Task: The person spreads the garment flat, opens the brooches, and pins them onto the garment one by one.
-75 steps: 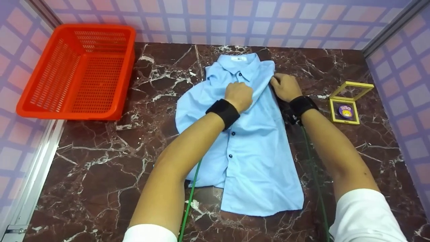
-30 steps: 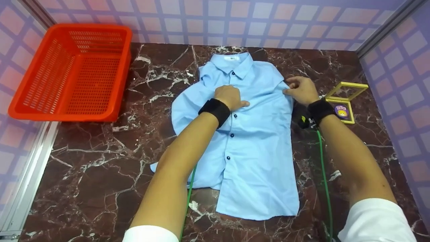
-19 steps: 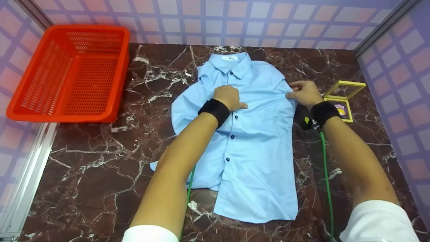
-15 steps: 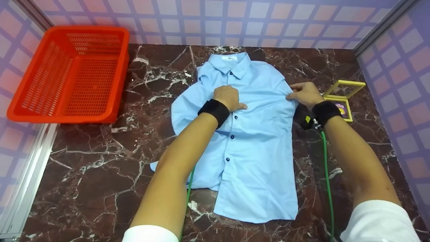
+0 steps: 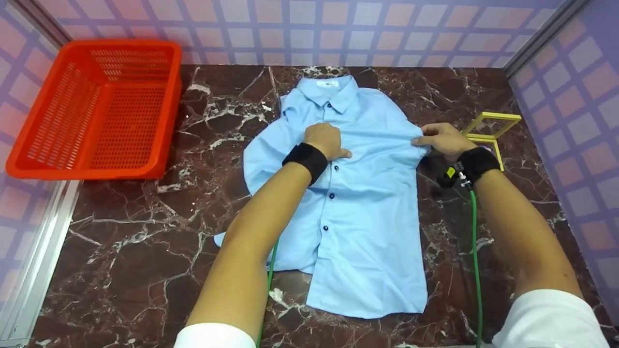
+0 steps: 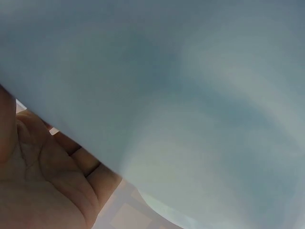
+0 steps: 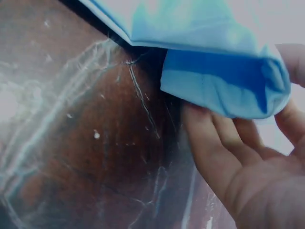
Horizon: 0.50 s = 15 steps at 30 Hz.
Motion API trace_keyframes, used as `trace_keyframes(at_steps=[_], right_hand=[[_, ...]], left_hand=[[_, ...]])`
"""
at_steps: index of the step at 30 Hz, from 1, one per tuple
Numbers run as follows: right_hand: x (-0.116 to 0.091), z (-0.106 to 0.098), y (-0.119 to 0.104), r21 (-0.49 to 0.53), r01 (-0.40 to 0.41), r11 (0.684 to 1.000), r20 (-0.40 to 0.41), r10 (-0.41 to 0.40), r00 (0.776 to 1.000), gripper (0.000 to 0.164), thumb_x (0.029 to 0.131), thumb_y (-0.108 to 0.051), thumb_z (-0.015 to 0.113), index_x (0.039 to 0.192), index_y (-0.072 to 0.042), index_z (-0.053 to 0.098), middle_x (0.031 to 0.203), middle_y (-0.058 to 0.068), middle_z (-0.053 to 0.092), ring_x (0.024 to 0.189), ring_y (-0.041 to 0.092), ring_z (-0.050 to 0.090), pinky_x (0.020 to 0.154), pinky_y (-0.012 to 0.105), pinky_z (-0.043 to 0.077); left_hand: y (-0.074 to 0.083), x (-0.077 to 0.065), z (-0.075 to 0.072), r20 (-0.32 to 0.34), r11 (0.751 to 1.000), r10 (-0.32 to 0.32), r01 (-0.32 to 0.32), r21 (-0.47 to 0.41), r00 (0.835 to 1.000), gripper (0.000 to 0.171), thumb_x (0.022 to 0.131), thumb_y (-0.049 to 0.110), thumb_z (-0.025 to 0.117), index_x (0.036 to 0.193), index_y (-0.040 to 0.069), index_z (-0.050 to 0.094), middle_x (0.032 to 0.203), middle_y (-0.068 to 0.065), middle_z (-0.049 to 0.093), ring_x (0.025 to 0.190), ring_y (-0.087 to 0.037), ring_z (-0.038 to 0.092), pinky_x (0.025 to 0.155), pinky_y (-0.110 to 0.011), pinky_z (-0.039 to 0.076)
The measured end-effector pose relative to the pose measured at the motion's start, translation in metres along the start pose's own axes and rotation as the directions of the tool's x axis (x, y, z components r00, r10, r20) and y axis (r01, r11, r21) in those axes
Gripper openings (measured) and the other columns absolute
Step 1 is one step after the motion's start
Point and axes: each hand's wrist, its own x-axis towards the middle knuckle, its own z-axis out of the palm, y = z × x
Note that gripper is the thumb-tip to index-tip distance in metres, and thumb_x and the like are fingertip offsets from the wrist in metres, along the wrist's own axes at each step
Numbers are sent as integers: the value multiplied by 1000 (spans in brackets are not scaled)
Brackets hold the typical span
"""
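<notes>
A light blue button-up shirt (image 5: 367, 203) lies front up, collar away from me, with dark buttons down its middle. My left hand (image 5: 325, 140) rests on its chest beside the button line, thumb stuck out to the right. In the left wrist view, blurred cloth hides the fingertips of the left hand (image 6: 52, 176). At the shirt's right side, my right hand (image 5: 444, 140) pinches the sleeve end. The right wrist view shows the sleeve opening (image 7: 214, 81) with fingers of the right hand (image 7: 252, 157) beneath it and a digit at its far edge.
A red plastic basket (image 5: 171, 121) stands at the back left. A small yellow frame (image 5: 503, 116) with its lid raised sits right of my right hand, partly hidden by the wrist. Green cables (image 5: 475, 261) run from both wrists. Patterned walls (image 5: 333, 36) bound the dark marbled table (image 5: 145, 261).
My right hand has moved right and slightly toward me, drawing the sleeve outward and spreading the shirt's right shoulder. My left hand has stayed on the chest, its thumb now showing out to the side.
</notes>
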Motion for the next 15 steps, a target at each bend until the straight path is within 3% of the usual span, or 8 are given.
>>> trace_keyframes(at_steps=[5,10,12,15], right_hand=[[-4,0,2,196,-42,980,98,23,995,19,86,-11,66,97,-3,53,86,6,56,76,18,57,68,34,50],[-6,-4,2,322,-37,946,107,3,994,10,87,-6,62,95,-3,56,84,6,57,79,18,56,71,32,47],[-6,-6,1,388,-30,921,90,-6,996,9,89,-10,61,94,-3,60,85,5,60,81,17,57,75,30,47],[-6,-10,0,519,-49,853,43,31,999,22,91,-22,58,90,-1,63,84,6,61,81,17,57,77,30,47]], left_hand=[[1,-2,0,-17,1000,4,-4,-11,1000,62,79,66,54,101,9,67,99,-11,63,93,-28,58,79,-40,48],[2,-3,0,-21,1000,4,-5,-18,1000,61,79,65,55,98,9,67,96,-10,63,92,-27,58,79,-39,48],[2,-2,0,-22,1000,4,-4,-16,1000,61,79,65,55,98,9,67,97,-10,63,92,-27,58,79,-39,48],[2,-2,0,-24,1000,2,-2,-9,1000,61,79,65,55,98,9,67,97,-10,63,93,-27,58,79,-39,48]])
